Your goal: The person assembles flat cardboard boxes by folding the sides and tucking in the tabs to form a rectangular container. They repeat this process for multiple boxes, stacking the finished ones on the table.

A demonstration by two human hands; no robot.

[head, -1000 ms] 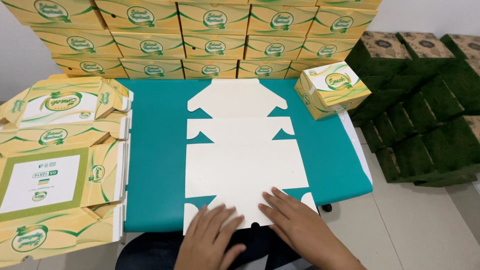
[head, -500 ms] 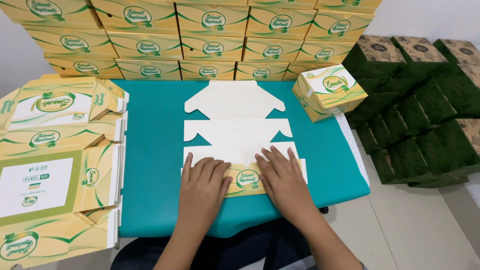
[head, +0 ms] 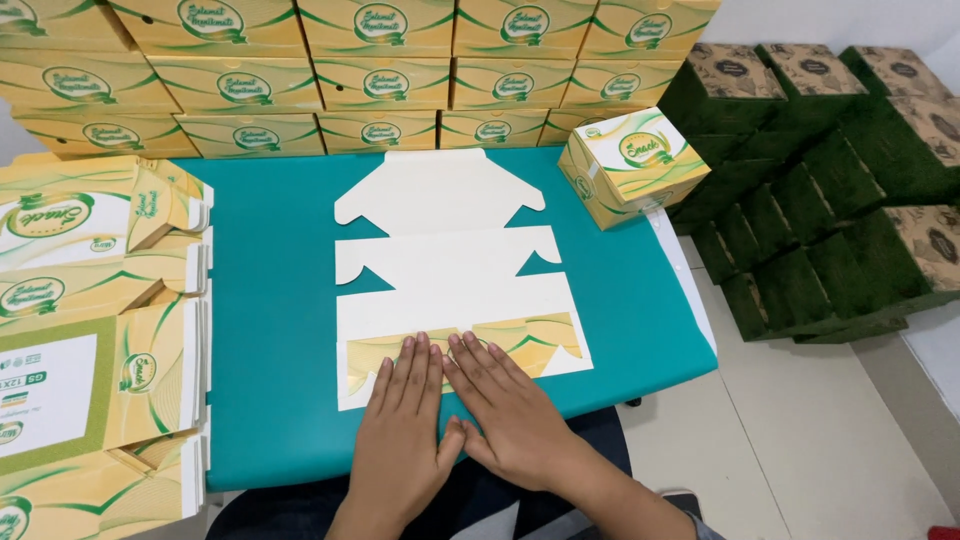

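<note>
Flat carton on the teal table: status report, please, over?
Left hand and right hand flat, side by side, pressing the folded near flap. Flat carton lies white side up. Nothing in the way; one finished box far right.

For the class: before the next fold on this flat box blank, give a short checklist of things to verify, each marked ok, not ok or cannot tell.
1. Both hands flat on the folded flap: left hand and right hand press it, ok.
2. Box blank lies flat on the teal table: ok.
3. Crease sharp along its whole length: cannot tell.
4. Far flaps unobstructed: ok.
5. Finished box clear of the blank: ok.
</note>
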